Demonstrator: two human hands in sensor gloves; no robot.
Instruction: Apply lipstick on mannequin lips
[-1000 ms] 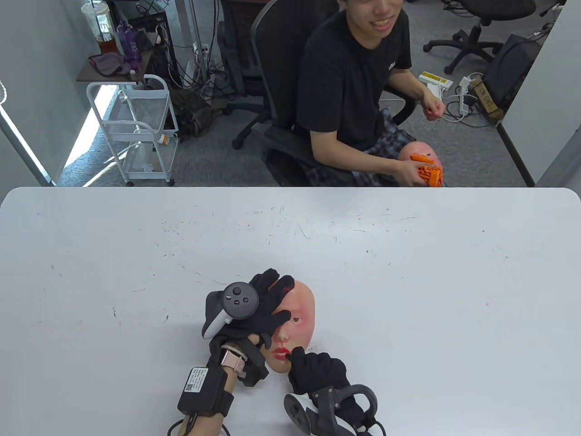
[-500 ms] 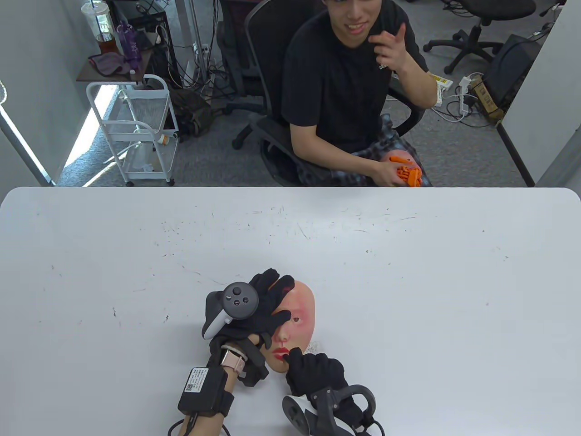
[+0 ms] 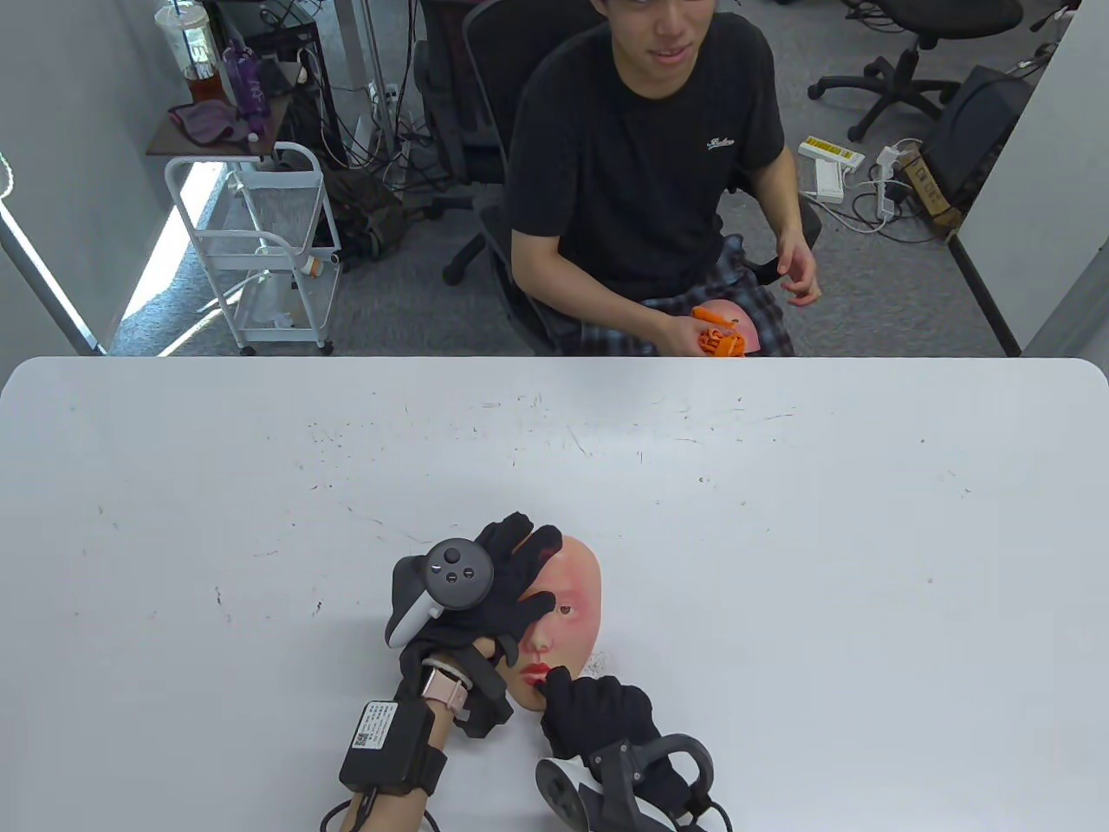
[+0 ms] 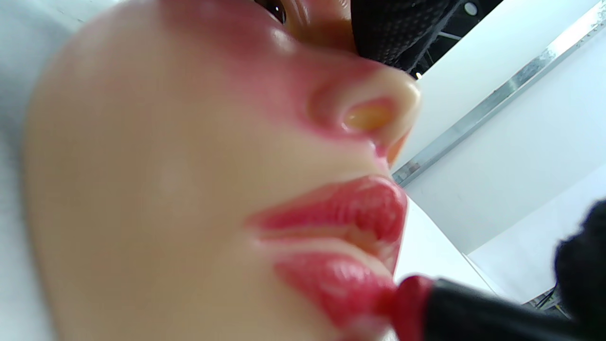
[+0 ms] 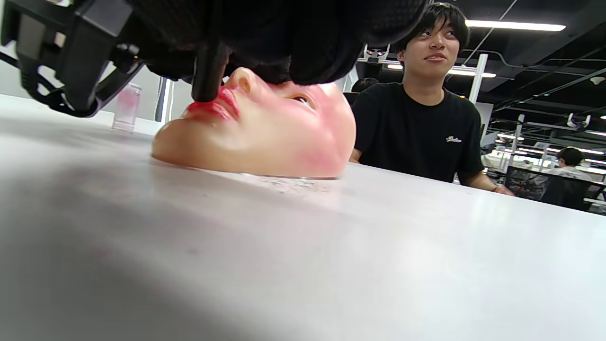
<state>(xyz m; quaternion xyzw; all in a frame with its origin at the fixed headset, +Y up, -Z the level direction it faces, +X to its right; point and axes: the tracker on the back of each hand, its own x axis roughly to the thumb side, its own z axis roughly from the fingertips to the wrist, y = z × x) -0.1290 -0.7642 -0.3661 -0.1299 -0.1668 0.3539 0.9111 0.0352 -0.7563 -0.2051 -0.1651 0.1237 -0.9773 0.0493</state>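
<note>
Table point(image 3: 780, 520) bare beyond mask point(image 3: 576, 581) — small clear jar point(image 5: 126, 108), perhaps, beside mask's left.
</note>
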